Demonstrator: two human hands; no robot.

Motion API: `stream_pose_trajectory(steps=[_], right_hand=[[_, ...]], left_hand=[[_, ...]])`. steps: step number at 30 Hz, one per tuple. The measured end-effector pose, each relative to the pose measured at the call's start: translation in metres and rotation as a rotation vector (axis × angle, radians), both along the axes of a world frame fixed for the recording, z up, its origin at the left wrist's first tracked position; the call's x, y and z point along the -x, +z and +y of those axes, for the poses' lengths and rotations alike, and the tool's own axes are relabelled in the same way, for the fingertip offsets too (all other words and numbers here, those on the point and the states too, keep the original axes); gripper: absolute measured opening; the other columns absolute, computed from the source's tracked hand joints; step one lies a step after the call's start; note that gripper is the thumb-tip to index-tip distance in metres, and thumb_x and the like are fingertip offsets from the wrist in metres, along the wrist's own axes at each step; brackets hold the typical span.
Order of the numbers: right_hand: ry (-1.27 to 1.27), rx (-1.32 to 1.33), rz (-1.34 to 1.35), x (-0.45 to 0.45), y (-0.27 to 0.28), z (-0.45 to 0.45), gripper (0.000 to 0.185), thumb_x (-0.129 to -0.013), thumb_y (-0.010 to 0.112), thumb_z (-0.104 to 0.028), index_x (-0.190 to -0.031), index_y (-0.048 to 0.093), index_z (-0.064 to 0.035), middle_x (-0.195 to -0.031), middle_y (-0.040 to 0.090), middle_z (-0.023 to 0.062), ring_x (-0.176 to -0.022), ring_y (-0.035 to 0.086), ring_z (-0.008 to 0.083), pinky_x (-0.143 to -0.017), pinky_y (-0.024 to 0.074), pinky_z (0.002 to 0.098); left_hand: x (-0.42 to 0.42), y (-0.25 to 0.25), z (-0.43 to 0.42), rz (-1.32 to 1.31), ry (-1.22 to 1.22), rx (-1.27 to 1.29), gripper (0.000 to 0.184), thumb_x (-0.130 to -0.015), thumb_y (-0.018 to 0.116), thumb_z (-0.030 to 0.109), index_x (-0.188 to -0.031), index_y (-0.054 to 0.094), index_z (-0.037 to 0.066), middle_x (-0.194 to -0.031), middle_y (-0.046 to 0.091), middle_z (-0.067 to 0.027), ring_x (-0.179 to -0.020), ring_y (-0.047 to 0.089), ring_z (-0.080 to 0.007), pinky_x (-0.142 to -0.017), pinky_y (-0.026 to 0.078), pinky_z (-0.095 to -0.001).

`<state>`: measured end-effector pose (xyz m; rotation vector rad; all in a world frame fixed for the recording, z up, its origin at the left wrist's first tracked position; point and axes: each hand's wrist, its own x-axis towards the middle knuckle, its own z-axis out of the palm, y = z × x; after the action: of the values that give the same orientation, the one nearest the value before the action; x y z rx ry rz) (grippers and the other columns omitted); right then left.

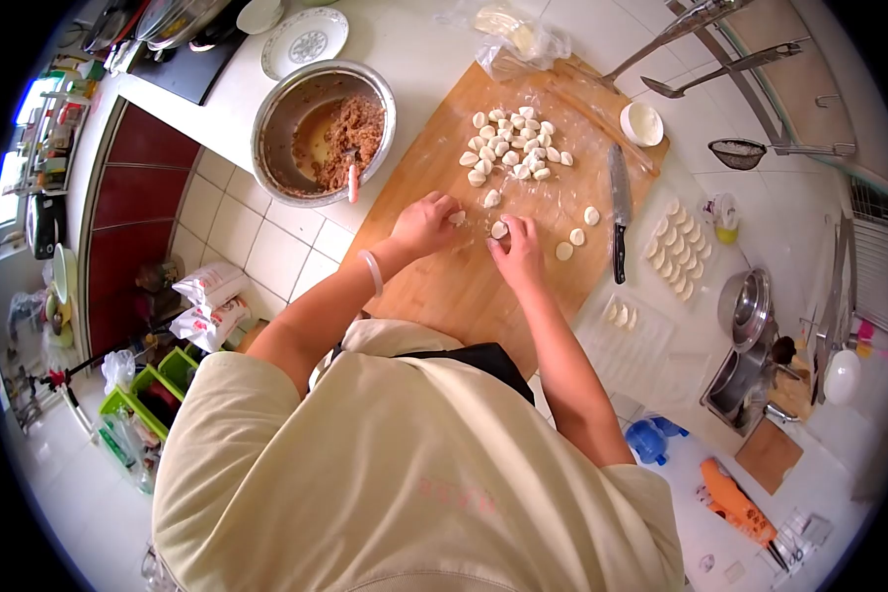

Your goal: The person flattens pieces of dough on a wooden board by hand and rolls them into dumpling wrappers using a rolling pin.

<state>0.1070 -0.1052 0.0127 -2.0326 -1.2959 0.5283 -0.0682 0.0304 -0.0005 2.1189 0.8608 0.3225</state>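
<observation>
On the floury wooden board (419, 296), my left hand (424, 225), with a pale bangle at the wrist, has its fingers closed around a small dough piece (457, 218). My right hand (519, 255) pinches another dough piece (499, 230) between thumb and fingers, against the board. One loose dough lump (491, 198) lies just beyond, between the hands. Farther back is a heap of small dough lumps (516, 141). To the right of my right hand sit three flattened dough rounds (577, 237).
A metal bowl of minced filling (355, 138) with a spoon stands left of the board. A knife (619, 212), rolling pin (602, 113) and small white bowl (642, 124) are at the right. Rows of dumplings (678, 249) lie beyond. A plate (305, 43) sits at the back.
</observation>
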Motion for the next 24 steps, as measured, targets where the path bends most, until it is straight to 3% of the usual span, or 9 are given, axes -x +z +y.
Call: stream_pose_trajectory(steps=[2,5,8,12,14,21,24], right_hand=[[0.061,0.086,-0.044,0.001,-0.008,0.0,0.034,-0.081,0.07,-0.007,-0.114,0.061,-0.0076,-0.117,0.055,0.0167,-0.101,0.059,0.0379,-0.084,0.0509,0.045],[0.097,0.098,-0.12,-0.001,-0.022,-0.002,0.037,-0.078,0.073,-0.007,-0.113,0.062,-0.0066,-0.114,0.055,0.0161,-0.1,0.061,0.0363,-0.083,0.0517,0.0431],[0.084,0.055,-0.162,-0.002,-0.02,-0.008,0.039,-0.077,0.074,-0.007,-0.114,0.063,-0.0076,-0.112,0.056,0.0148,-0.099,0.061,0.0354,-0.082,0.052,0.043],[0.054,0.024,-0.086,0.002,-0.013,-0.012,0.036,-0.079,0.071,-0.007,-0.114,0.062,-0.0091,-0.113,0.056,0.0156,-0.104,0.06,0.0361,-0.084,0.0516,0.0458],[0.093,0.068,-0.185,0.001,-0.021,-0.013,0.038,-0.077,0.073,-0.007,-0.114,0.063,-0.0091,-0.11,0.056,0.0119,-0.097,0.061,0.0327,-0.079,0.052,0.0431],[0.107,0.052,-0.181,0.0,-0.02,-0.01,0.034,-0.078,0.073,-0.008,-0.11,0.063,-0.0084,-0.107,0.057,0.0121,-0.094,0.062,0.0335,-0.078,0.0518,0.043],[0.105,0.021,-0.183,-0.001,-0.024,-0.01,0.033,-0.077,0.074,-0.008,-0.109,0.064,-0.0086,-0.107,0.057,0.0123,-0.094,0.062,0.0341,-0.078,0.0518,0.043]], left_hand=[[-0.012,0.022,-0.007,0.159,0.051,-0.046,0.024,-0.077,0.071,0.018,-0.096,0.064,0.004,-0.091,0.063,-0.0131,-0.081,0.065,-0.0331,-0.072,0.054,-0.043],[-0.026,0.005,-0.011,0.231,0.028,-0.081,0.034,-0.076,0.073,0.031,-0.101,0.063,0.01,-0.093,0.062,-0.0123,-0.09,0.064,-0.0331,-0.078,0.054,-0.0438],[-0.02,-0.007,-0.018,0.012,-0.027,-0.193,0.035,-0.073,0.078,0.028,-0.097,0.063,0.008,-0.091,0.059,-0.0121,-0.09,0.061,-0.0336,-0.079,0.051,-0.0434],[-0.016,0.005,-0.025,0.092,0.051,-0.169,0.036,-0.072,0.079,0.029,-0.097,0.063,0.008,-0.095,0.059,-0.0118,-0.096,0.059,-0.0325,-0.082,0.05,-0.0433],[-0.019,-0.008,-0.025,0.129,0.005,-0.209,0.035,-0.071,0.079,0.029,-0.094,0.064,0.007,-0.097,0.059,-0.0118,-0.097,0.058,-0.0321,-0.083,0.05,-0.0432],[-0.021,-0.005,-0.014,0.225,-0.162,-0.3,0.029,-0.076,0.075,0.028,-0.094,0.065,0.008,-0.101,0.06,-0.011,-0.101,0.058,-0.03,-0.087,0.05,-0.0402],[-0.018,-0.009,-0.008,0.181,-0.203,-0.263,0.025,-0.077,0.073,0.022,-0.096,0.064,0.008,-0.1,0.06,-0.0116,-0.1,0.058,-0.031,-0.087,0.05,-0.0406]])
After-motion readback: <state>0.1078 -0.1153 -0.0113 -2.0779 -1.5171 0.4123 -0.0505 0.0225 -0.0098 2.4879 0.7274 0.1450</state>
